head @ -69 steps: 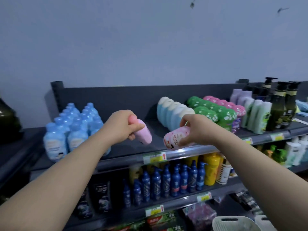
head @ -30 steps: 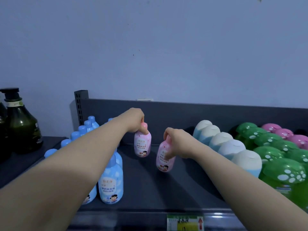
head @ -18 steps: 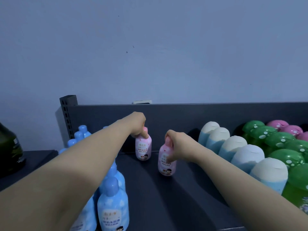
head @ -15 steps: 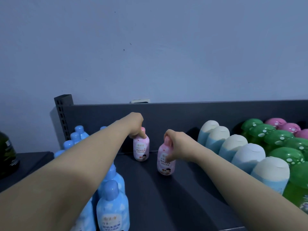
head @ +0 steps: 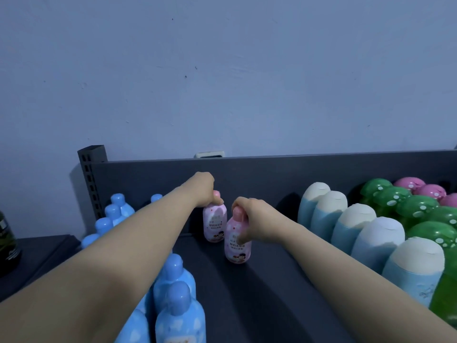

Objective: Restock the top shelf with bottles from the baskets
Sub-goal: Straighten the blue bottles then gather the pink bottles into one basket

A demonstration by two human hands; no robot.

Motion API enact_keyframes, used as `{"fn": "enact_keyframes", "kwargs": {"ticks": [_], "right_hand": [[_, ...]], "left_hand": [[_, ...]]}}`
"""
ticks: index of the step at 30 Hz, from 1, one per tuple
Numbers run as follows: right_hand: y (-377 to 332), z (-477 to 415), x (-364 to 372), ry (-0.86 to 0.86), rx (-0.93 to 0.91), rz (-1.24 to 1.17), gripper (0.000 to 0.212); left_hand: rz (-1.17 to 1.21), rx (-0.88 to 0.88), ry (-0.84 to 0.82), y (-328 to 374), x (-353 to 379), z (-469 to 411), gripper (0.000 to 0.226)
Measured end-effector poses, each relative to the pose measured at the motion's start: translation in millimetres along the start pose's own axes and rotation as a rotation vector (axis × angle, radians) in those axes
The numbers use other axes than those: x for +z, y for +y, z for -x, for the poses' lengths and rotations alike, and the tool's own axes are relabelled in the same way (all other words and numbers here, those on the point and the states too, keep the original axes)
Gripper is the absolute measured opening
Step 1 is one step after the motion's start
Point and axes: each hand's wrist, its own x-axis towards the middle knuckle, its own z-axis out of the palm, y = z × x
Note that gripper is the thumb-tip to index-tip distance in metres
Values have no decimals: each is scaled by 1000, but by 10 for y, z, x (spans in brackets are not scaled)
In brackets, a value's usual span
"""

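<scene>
Behind everything, a pale bluish wall (head: 222,70), flecked with small dark specks. At its foot, a small white fitting (head: 209,154), only partly showing. Well left of that, a dark perforated upright post (head: 90,174). Near left: clustered blue bottles (head: 180,315), upright, round-capped. Right: a receding row of light-blue bottles with cream tops (head: 378,241), touching one another. Beyond them, green white-spotted domed bottles (head: 418,209), then pink domed bottles (head: 431,191) at the back. Far left edge: a dark green bottle (head: 6,243), cut off.

small pink bottles (head: 214,225): two were in view
blue bottles (head: 179,318): at least eight showed; an arm hid part of the group
white-capped bottles (head: 382,241): five were seen
green spotted bottles (head: 418,209): about six showed, some cut off at the edge
pink domed bottles (head: 409,183): three were seen
dark bottle (head: 7,243): one was seen
</scene>
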Motion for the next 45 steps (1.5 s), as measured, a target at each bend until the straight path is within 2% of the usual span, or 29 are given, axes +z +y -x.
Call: {"fn": "enact_keyframes", "kwargs": {"ticks": [5, 10, 15, 20, 24, 29, 35, 40, 45], "right_hand": [[-105, -89, 55, -3, -3, -35, 44], [-258, -168, 80, -1, -22, 23, 44], [-301, -202, 81, -6, -7, 55, 57], [-320, -94, 78, 9, 29, 60, 78], [-312, 129, -21, 78, 37, 141, 78], [-268, 616, -199, 153, 52, 279, 71], [-108, 1412, -400, 223, 109, 288, 66], [166, 2257, -602, 267, 191, 283, 68], [596, 3307, -773, 245, 280, 309, 67]], "left_hand": [[-111, 64, 28, -90, -241, 179, 39], [-316, 127, 132, -213, -471, 536, 30], [-381, 135, 111, -273, -441, 817, 30], [-369, 145, 99, -283, -401, 950, 32], [-375, 192, 111, -164, -416, 1056, 33], [-398, 294, 110, 150, -353, 1173, 24], [-392, 435, 127, 699, -291, 1504, 35], [-361, 558, 131, 1407, -84, 1952, 36], [-237, 694, 79, 2211, 478, 2327, 40]]}}
